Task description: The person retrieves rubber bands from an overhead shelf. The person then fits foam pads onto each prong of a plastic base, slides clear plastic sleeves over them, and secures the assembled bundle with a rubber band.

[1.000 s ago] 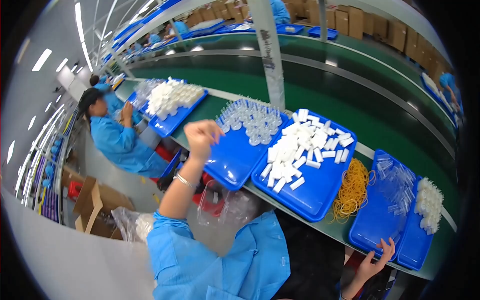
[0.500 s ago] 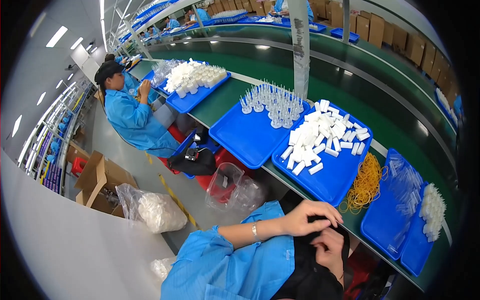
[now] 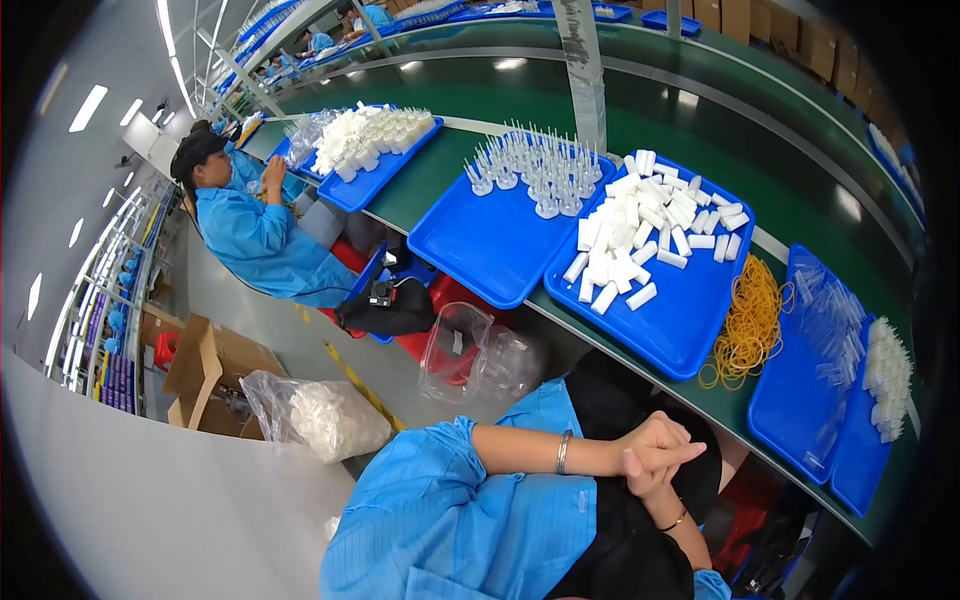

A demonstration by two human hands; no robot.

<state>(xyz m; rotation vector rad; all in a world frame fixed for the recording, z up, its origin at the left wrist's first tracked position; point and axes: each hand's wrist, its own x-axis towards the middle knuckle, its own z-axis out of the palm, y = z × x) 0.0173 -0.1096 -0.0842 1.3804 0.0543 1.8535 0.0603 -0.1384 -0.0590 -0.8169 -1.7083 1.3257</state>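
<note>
My left hand [image 3: 660, 443], with a silver bracelet at its wrist, lies over my lap, closed against my other hand. My right hand [image 3: 649, 476] comes up from below with a dark band on its wrist, and its fingers are folded into the left. The two hands clasp each other; the palms are hidden, and no other item shows between them. Nearest on the bench are a blue tray [image 3: 668, 335] with a pile of white rectangular pieces [image 3: 640, 225] and a heap of yellow rubber bands [image 3: 748, 320].
Another blue tray [image 3: 470, 255] bears clear spiked parts [image 3: 545, 165]. To the right, one tray [image 3: 785, 400] holds clear tubes [image 3: 825, 340], beside white parts [image 3: 887, 375]. A co-worker [image 3: 250, 235] in blue sits farther left. Bags [image 3: 335, 415] and a carton [image 3: 215, 370] stand on the floor.
My hands have come together from a looser, partly separate pose into a clasp. The view has shifted slightly, and the trays look much the same.
</note>
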